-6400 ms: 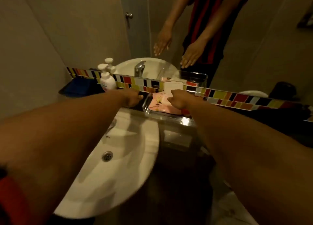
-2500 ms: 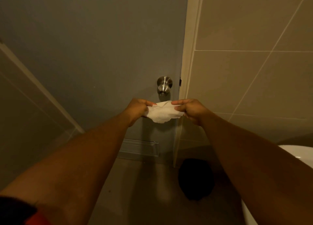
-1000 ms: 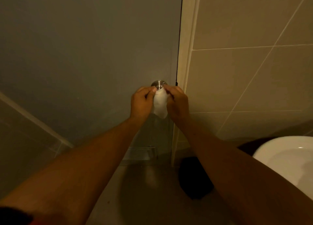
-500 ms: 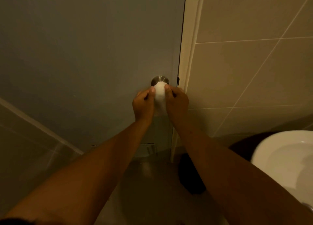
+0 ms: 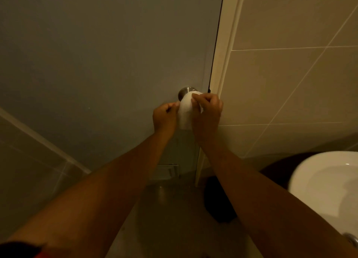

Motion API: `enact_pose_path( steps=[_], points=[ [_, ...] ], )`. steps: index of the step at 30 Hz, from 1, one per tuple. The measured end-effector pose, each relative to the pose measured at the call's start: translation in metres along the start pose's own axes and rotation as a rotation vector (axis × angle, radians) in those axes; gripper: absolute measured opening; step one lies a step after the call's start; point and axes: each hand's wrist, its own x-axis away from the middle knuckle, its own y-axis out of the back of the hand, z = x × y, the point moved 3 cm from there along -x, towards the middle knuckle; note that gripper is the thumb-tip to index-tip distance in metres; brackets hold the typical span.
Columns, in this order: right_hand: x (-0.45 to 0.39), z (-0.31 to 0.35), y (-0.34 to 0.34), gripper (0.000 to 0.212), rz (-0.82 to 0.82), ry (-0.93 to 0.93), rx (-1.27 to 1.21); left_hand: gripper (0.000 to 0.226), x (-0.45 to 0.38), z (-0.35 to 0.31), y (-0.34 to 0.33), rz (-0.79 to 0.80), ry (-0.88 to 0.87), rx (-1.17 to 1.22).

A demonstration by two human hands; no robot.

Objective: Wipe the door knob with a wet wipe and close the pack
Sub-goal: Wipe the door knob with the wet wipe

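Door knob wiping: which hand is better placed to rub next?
Probably the right hand: it sits higher, pressing the wet wipe over the door knob, while the left hand only pinches its edge.

I can see two hands: one left hand [image 5: 164, 118] and one right hand [image 5: 208, 112]. There is one white wet wipe [image 5: 185, 110], one shiny door knob [image 5: 184, 92], one grey door [image 5: 106, 63], one white sink [image 5: 319, 184], and one dark thing on the floor [image 5: 217, 201].
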Motion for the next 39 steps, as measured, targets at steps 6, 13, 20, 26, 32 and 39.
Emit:
enact_pose_path(
  steps=[6, 13, 20, 26, 32, 39],
  points=[
    [0.005, 0.010, -0.016, 0.031, 0.196, 0.152, 0.125, 0.024, -0.007, -0.032, 0.039, -0.088, -0.683, -0.546],
    [0.017, 0.008, -0.032, 0.042, 0.077, -0.043, -0.004, 0.062, -0.058, -0.063, 0.057, -0.067, -1.362, -1.213],
    [0.018, 0.007, -0.057, 0.040, -0.086, -0.163, -0.050, 0.069, -0.083, -0.053, 0.059, -0.105, -1.473, -1.295],
    [0.011, -0.004, -0.050, 0.030, -0.044, 0.095, 0.132, 0.073, -0.086, -0.051, 0.059, -0.120, -1.533, -1.283],
    [0.019, 0.008, -0.060, 0.040, -0.207, -0.263, -0.235, 0.076, -0.084, -0.053, 0.059, -0.103, -1.528, -1.284],
    [0.014, -0.004, -0.054, 0.032, 0.075, -0.075, 0.055, 0.081, -0.085, -0.054, 0.060, -0.081, -1.533, -1.308]
  ],
)
